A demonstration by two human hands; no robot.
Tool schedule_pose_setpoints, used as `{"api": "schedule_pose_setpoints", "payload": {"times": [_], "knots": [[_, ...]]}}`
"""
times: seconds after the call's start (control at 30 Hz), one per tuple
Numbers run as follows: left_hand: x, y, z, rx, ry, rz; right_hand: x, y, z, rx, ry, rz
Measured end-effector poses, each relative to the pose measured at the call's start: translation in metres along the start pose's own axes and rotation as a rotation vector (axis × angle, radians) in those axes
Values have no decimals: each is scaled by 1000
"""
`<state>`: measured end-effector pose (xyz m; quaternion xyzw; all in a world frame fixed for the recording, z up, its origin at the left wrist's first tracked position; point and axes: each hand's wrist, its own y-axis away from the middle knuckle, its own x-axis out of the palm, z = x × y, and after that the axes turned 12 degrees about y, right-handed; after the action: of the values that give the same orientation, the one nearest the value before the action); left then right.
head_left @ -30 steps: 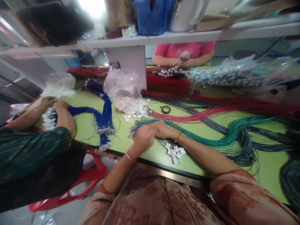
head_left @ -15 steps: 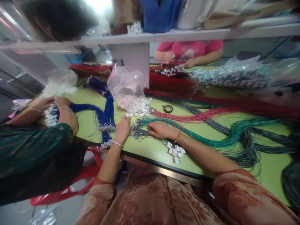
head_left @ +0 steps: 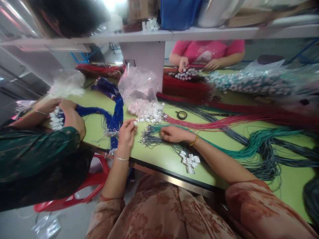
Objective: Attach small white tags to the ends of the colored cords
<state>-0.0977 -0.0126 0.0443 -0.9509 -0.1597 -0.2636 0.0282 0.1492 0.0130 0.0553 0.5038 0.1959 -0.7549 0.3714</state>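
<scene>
My left hand (head_left: 127, 133) is closed, its thumb and fingertips pinching a small white plastic connector housing (head_left: 135, 123) at the near edge of a heap of similar housings (head_left: 147, 111). To its right, my right hand (head_left: 173, 134) rests over a bundle of grey wires (head_left: 152, 138) and green wires (head_left: 211, 146). Its fingers are curled together; whatever lies between them is too small to make out. The metal-tipped ends of the wires point toward my left hand. Several white housings (head_left: 189, 161) lie in a small group below my right wrist.
Pink-red wires (head_left: 199, 123) and a roll of black tape (head_left: 181, 115) lie beyond my right hand. A plastic bag (head_left: 138, 83) stands behind the heap. At left, a co-worker's hands (head_left: 68, 108) work near blue wires (head_left: 109, 122). Another person sits opposite, under the shelf (head_left: 99, 39).
My left hand has turned and shifted slightly left, so the pinched white housing now shows. My right hand has moved up a little from the wire ends. The view has shifted slightly.
</scene>
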Motion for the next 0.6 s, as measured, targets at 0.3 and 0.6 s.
{"api": "schedule_pose_setpoints", "payload": {"times": [0.3,0.6], "knots": [[15,16,12,-130,140,24,0,-24,16,32,-615,-301],[32,35,28,-298,286,138,2,-17,30,54,-515,-404]]}}
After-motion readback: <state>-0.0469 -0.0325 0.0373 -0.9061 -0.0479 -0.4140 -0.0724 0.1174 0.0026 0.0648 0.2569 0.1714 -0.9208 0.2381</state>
